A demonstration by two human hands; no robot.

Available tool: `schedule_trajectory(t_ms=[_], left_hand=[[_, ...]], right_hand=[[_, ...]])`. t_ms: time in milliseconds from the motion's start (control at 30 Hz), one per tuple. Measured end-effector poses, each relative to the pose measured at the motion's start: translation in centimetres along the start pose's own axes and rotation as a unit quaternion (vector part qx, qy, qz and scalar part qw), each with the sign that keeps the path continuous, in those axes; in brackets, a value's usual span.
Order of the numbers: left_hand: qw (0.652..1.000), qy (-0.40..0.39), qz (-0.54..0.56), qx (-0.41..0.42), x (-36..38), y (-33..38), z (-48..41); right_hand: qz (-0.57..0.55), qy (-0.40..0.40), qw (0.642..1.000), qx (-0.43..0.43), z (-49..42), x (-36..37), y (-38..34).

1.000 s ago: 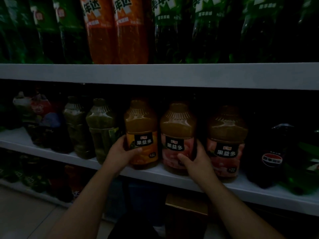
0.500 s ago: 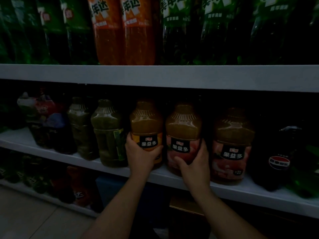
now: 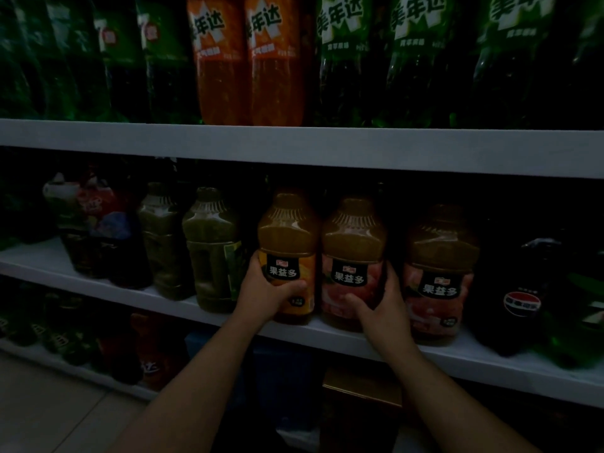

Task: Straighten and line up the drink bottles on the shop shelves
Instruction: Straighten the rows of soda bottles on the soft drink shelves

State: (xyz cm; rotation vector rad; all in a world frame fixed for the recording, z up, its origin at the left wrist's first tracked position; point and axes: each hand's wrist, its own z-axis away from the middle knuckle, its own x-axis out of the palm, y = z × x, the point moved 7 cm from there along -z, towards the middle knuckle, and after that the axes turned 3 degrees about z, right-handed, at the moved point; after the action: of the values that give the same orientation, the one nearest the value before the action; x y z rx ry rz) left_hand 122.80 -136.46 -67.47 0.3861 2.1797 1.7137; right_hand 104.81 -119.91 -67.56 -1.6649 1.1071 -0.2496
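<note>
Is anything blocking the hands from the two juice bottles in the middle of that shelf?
Nothing visible. The left hand grips the orange-label bottle and the right hand grips the pink-label bottle beside it. Both bottles stand at the front of the middle shelf.

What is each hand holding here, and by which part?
The left hand grips the orange-label juice bottle around its label, low on the body; the right hand grips the pink-label juice bottle likewise.
</note>
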Motion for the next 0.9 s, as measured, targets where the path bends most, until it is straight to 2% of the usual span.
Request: schedule_trajectory(t_ms=[233,500,567,667,700,767,833,867,900], left_hand=[[1.000,0.005,0.016,0.015,0.2,0.1,0.1],[1.000,0.000,0.010,0.002,0.4,0.0,0.2],[1.000,0.003,0.011,0.005,0.5,0.2,0.6],[0.999,-0.001,-0.031,0.019,-0.2,0.5,1.4],[0.998,0.019,-0.053,0.028,-1.1,0.8,1.8],[0.979,0.151,-0.122,0.069,-4.4,1.6,2.8],[0.919,0.309,-0.219,0.109,-7.5,2.6,4.0],[0.898,0.348,-0.248,0.104,-8.3,2.7,4.2],[0.893,0.360,-0.257,0.086,-8.5,2.5,4.0]], right_hand=[[0.031,0.000,0.999,-0.025,0.2,0.2,-0.6],[0.094,0.046,0.994,-0.020,3.1,0.7,-1.0],[0.099,0.073,0.991,-0.051,4.5,0.7,-1.7],[0.100,0.098,0.978,-0.153,6.2,1.1,-3.9],[0.093,0.090,0.976,-0.175,6.4,1.5,-4.5],[0.071,0.062,0.975,-0.201,6.5,2.5,-5.4],[0.064,0.036,0.973,-0.220,6.2,4.1,-6.0],[0.063,0.024,0.972,-0.226,6.1,5.0,-6.3],[0.059,0.015,0.971,-0.230,6.0,5.9,-6.6]])
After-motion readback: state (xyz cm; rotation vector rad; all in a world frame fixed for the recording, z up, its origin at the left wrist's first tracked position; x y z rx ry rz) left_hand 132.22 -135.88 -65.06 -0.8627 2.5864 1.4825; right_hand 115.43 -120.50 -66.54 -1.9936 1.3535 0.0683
